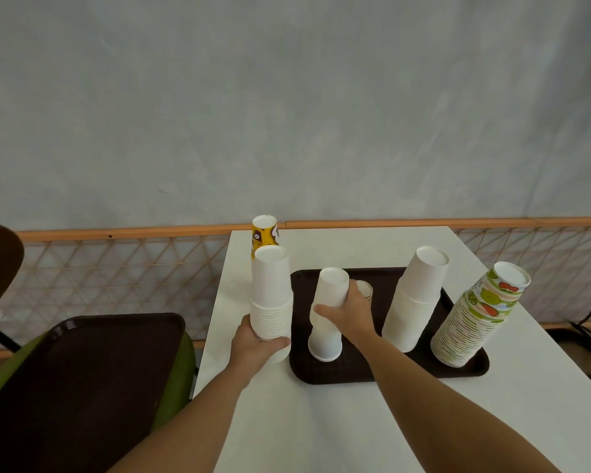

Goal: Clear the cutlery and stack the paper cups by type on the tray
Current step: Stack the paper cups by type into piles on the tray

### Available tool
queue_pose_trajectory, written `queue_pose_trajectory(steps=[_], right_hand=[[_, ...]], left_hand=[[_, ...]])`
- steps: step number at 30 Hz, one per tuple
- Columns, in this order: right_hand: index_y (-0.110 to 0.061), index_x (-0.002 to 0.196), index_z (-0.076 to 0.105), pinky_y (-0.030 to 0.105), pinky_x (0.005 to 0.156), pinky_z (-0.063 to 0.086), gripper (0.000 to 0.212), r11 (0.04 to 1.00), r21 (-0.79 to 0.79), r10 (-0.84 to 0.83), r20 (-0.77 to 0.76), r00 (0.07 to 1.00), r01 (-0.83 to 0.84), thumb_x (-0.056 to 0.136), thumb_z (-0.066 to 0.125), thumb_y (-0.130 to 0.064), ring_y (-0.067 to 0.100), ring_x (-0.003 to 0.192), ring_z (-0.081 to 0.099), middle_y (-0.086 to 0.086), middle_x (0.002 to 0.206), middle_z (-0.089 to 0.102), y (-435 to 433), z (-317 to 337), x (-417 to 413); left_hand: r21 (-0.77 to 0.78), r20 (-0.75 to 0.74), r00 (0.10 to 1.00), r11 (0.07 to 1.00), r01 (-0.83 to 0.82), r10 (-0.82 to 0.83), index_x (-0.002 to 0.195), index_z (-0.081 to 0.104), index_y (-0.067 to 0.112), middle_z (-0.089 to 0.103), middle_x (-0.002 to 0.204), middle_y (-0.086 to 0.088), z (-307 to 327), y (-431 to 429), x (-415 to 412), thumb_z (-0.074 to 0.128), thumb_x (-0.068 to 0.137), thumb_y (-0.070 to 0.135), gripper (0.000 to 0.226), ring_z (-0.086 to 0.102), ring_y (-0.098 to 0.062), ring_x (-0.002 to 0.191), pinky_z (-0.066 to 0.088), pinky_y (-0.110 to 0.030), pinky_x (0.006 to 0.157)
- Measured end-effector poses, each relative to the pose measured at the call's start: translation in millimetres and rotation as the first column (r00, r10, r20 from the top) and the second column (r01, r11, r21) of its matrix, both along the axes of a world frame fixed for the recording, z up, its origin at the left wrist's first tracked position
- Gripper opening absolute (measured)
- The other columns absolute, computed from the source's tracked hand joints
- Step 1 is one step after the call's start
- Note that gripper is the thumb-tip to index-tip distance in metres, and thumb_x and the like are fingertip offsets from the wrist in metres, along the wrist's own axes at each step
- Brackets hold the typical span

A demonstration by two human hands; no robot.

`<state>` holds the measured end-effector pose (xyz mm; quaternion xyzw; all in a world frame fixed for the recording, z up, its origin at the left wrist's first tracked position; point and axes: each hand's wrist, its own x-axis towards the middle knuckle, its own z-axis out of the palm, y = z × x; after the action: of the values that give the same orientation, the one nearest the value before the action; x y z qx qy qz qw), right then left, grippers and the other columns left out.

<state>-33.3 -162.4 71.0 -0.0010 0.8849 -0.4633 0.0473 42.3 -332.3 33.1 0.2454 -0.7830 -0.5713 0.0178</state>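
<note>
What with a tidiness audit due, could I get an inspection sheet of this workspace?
Surface: white table bearing a dark tray.
Job's things: on the tray, a short white stack, a tall white stack and a leaning fruit-print stack; a left white stack beside the tray's left edge; a yellow cup behind it; cutlery, nothing seen.
Clutter: second tray on a green chair.
Hands: left hand grips the left white stack's base; right hand grips the short white stack.
Cables: black cables on the floor, far right.
Surroundings: grey wall, lattice rail.
</note>
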Motion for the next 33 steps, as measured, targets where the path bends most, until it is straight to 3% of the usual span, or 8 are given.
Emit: queue_pose_trajectory(steps=[6,14,17,23,28,33], right_hand=[[-0.015,0.137,0.033,0.040,0.102,0.040,0.083,1.000,-0.013,0.027,0.060,0.998,-0.026,0.071,0.080,-0.030,0.024,0.125,0.044,0.004,0.133,0.047,-3.8,-22.6,6.8],[-0.023,0.145,0.022,0.044,0.107,0.035,0.096,0.994,-0.025,0.108,0.167,0.980,-0.105,0.070,0.076,-0.047,0.026,0.137,0.032,0.004,0.150,0.030,-1.3,-33.4,5.7],[-0.025,0.146,0.023,0.044,0.108,0.035,0.095,0.992,-0.064,0.118,0.105,0.987,-0.112,0.070,0.073,-0.055,0.026,0.138,0.030,0.006,0.151,0.029,1.1,-24.2,2.4],[-0.026,0.137,0.039,0.026,0.092,0.036,0.057,0.963,-0.229,0.116,-0.137,0.984,-0.145,0.087,0.056,-0.048,0.018,0.127,0.043,0.003,0.138,0.045,-8.7,16.6,-2.4],[-0.028,0.142,0.029,0.030,0.097,0.037,0.074,0.920,-0.211,0.316,-0.098,0.944,-0.330,0.080,0.065,-0.047,0.020,0.128,0.042,0.002,0.142,0.042,-26.8,43.8,1.2],[-0.025,0.141,0.027,0.034,0.098,0.044,0.079,0.883,-0.171,0.438,-0.036,0.898,-0.437,0.077,0.072,-0.039,0.019,0.124,0.046,0.000,0.138,0.045,-41.9,47.0,8.8]], left_hand=[[-0.023,-0.001,1.000,1.000,-0.005,0.005,0.129,0.042,0.015,0.056,0.119,-0.004,-3.6,-4.2,1.5,0.085,0.062,0.018,0.079,0.049,-0.019,0.098,0.043,-0.029,0.086],[-0.036,-0.004,1.000,0.999,-0.001,0.000,0.128,0.043,0.015,0.057,0.120,-0.004,-4.5,-2.1,-1.4,0.085,0.062,0.018,0.078,0.049,-0.018,0.098,0.043,-0.028,0.084],[-0.042,0.000,1.000,0.999,0.006,-0.006,0.129,0.042,0.016,0.056,0.121,-0.004,-4.3,-0.4,-2.7,0.085,0.062,0.020,0.080,0.049,-0.018,0.098,0.043,-0.029,0.085],[-0.024,0.002,1.000,0.999,0.022,-0.022,0.126,0.044,0.015,0.057,0.120,-0.005,-1.9,4.7,-3.9,0.086,0.062,0.020,0.077,0.052,-0.021,0.101,0.046,-0.032,0.088],[-0.020,0.012,0.999,0.999,0.032,-0.032,0.125,0.045,0.017,0.058,0.117,-0.005,2.6,6.8,-5.5,0.085,0.062,0.022,0.074,0.055,-0.025,0.107,0.049,-0.037,0.089],[-0.026,0.019,0.998,0.998,0.053,-0.052,0.125,0.045,0.016,0.058,0.116,-0.004,5.9,5.9,-4.0,0.084,0.064,0.022,0.073,0.054,-0.022,0.105,0.046,-0.031,0.082]])
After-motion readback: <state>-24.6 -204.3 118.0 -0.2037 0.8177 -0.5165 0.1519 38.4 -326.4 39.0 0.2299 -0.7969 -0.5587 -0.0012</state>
